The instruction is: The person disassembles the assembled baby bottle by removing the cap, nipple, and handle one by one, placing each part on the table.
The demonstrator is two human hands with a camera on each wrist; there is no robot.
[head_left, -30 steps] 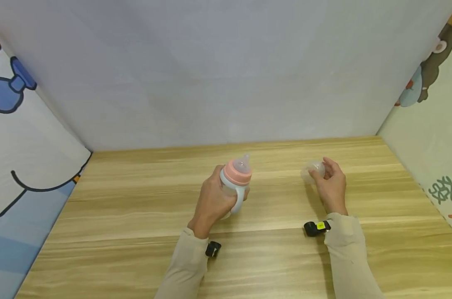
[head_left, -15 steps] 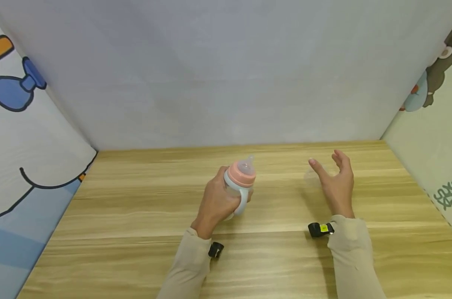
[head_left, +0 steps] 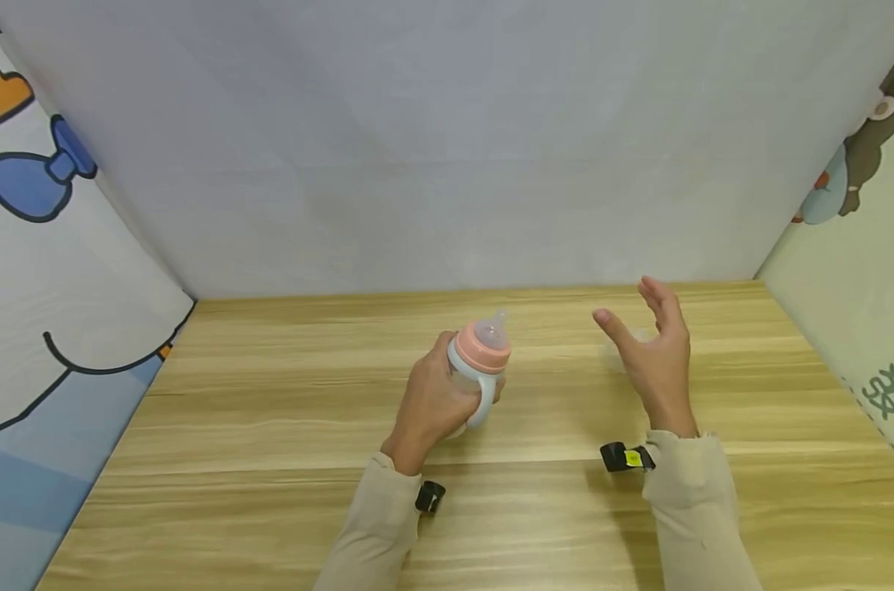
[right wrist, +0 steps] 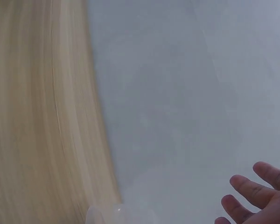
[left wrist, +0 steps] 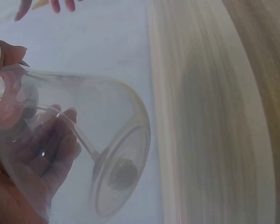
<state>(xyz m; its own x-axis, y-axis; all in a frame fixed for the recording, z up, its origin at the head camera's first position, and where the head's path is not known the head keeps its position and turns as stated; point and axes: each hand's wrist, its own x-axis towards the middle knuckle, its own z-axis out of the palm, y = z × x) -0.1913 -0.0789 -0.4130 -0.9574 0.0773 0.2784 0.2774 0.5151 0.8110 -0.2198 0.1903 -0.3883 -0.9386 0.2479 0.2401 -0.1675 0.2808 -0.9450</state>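
My left hand (head_left: 435, 398) grips a baby bottle (head_left: 482, 349) with a pink collar, a clear teat and pale blue handles. The bottle is tilted, teat up and leaning right. In the left wrist view its clear body (left wrist: 98, 102) shows a straw inside ending in a round weight (left wrist: 122, 173), with fingers (left wrist: 60, 154) seen through the wall. To the right, my right hand (head_left: 657, 361) is raised over the table with thumb and fingers spread, holding nothing. Behind it a clear dome-shaped cap (head_left: 620, 355) rests on the table, partly hidden by the thumb.
A wood-grain table (head_left: 269, 427) spreads under both hands. A plain pale backdrop (head_left: 447, 148) rises at its far edge. Printed cartoon panels (head_left: 62, 295) stand on the left and right sides.
My right hand has let go of the clear cap, opened its fingers and lifted slightly away to the left. The left hand still holds the bottle, nearly unmoved. The head view has shifted slightly.
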